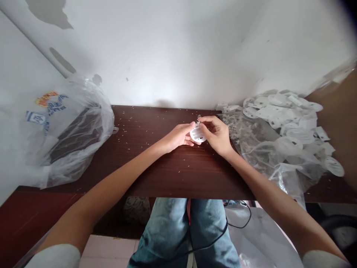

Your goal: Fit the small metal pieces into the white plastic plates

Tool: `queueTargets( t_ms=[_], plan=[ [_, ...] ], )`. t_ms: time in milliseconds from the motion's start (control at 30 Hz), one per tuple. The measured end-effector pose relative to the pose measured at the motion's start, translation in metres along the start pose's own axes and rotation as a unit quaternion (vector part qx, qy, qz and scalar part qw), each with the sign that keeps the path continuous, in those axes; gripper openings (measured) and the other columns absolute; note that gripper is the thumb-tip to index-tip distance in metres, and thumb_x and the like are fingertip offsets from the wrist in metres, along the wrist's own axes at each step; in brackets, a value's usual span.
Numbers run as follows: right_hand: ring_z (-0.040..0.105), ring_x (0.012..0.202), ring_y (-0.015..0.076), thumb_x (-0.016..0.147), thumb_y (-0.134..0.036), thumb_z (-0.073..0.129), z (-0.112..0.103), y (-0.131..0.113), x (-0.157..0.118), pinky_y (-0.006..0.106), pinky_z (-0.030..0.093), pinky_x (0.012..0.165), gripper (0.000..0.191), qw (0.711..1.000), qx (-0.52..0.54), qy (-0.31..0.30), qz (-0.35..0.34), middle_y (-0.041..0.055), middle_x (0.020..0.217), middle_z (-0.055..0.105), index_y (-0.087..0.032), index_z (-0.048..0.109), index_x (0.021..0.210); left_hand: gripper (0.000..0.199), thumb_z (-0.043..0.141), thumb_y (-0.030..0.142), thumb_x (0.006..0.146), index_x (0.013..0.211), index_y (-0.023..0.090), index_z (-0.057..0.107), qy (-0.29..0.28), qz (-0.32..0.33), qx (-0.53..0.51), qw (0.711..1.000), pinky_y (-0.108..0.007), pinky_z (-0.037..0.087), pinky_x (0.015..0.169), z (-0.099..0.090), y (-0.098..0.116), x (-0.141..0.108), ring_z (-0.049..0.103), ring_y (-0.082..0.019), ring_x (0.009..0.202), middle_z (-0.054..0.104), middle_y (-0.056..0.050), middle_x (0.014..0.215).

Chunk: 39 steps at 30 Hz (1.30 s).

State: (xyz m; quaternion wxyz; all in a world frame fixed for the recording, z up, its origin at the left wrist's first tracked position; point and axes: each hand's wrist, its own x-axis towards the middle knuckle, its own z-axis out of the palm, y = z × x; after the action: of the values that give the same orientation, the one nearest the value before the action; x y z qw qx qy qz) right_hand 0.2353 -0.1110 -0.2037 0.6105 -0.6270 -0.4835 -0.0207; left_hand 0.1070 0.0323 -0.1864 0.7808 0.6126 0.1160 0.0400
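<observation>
Over the middle of the dark brown table, a round white plastic piece (198,134) with slots is held between both hands. My left hand (180,137) grips its left edge, thumb on top and fingers beneath. At the piece's upper right, my right hand (216,134) is closed, with thumb and index finger pinched at its edge. Something small and pale shows at those fingertips, too small to make out. Right of my right hand, small clear pieces (232,124) lie on a plastic bag.
An open clear plastic bag (80,149) stands on the table (134,130) at left. White plastic parts (290,115) are heaped at right, beside a brown cardboard panel (344,130). Tiny white scraps dot the tabletop. A black cable (249,214) hangs below the front edge.
</observation>
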Motion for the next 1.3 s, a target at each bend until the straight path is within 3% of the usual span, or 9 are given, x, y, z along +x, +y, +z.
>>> queueTargets(
  t_ms=[267,500,800,1000,1300],
  plan=[
    [0.077,0.101,0.0231,0.097,-0.037,0.073,0.002,0.016,0.001,0.044,0.065,0.093,0.019,0.999,-0.010,0.046,0.025,0.0058,0.111,0.080,-0.025,0.079,0.111,0.027,0.065,0.040,0.101,0.112,0.016,0.074,0.132,0.035,-0.157,0.978,-0.045,0.053,0.108,0.005,-0.013,0.001,0.072,-0.029,0.119,0.077,-0.017,0.124],
    [0.075,0.100,0.0243,0.096,-0.037,0.073,0.008,0.013,-0.003,0.043,0.066,0.084,0.016,0.995,-0.081,0.050,0.001,0.0080,0.109,0.078,-0.025,0.079,0.104,0.026,0.067,0.036,0.095,0.110,0.016,0.074,0.125,0.050,-0.185,0.973,-0.048,0.047,0.116,0.007,-0.014,0.001,0.070,-0.030,0.125,0.078,-0.016,0.124],
    [0.074,0.097,0.0232,0.096,-0.036,0.073,0.008,0.014,-0.002,0.043,0.065,0.084,0.015,0.996,-0.076,0.053,0.014,0.0079,0.107,0.077,-0.024,0.079,0.104,0.025,0.068,0.034,0.095,0.110,0.015,0.075,0.133,0.058,-0.189,0.971,-0.048,0.048,0.116,0.007,-0.014,0.001,0.071,-0.030,0.123,0.078,-0.016,0.123],
    [0.074,0.095,0.0224,0.096,-0.033,0.072,0.008,0.015,-0.002,0.042,0.065,0.083,0.013,0.995,-0.086,0.052,0.011,0.0073,0.107,0.077,-0.024,0.079,0.104,0.034,0.075,0.041,0.089,0.112,0.016,0.075,0.122,0.069,-0.166,0.976,-0.049,0.048,0.115,0.010,-0.013,-0.001,0.071,-0.031,0.123,0.077,-0.016,0.124],
    [0.074,0.093,0.0207,0.096,-0.031,0.072,0.009,0.011,-0.002,0.039,0.065,0.084,0.011,0.994,-0.095,0.060,0.013,0.0065,0.105,0.077,-0.023,0.078,0.103,0.033,0.077,0.039,0.087,0.109,0.015,0.073,0.147,0.086,-0.176,0.970,-0.053,0.047,0.115,0.010,-0.015,0.000,0.071,-0.033,0.122,0.078,-0.016,0.119]
  ],
)
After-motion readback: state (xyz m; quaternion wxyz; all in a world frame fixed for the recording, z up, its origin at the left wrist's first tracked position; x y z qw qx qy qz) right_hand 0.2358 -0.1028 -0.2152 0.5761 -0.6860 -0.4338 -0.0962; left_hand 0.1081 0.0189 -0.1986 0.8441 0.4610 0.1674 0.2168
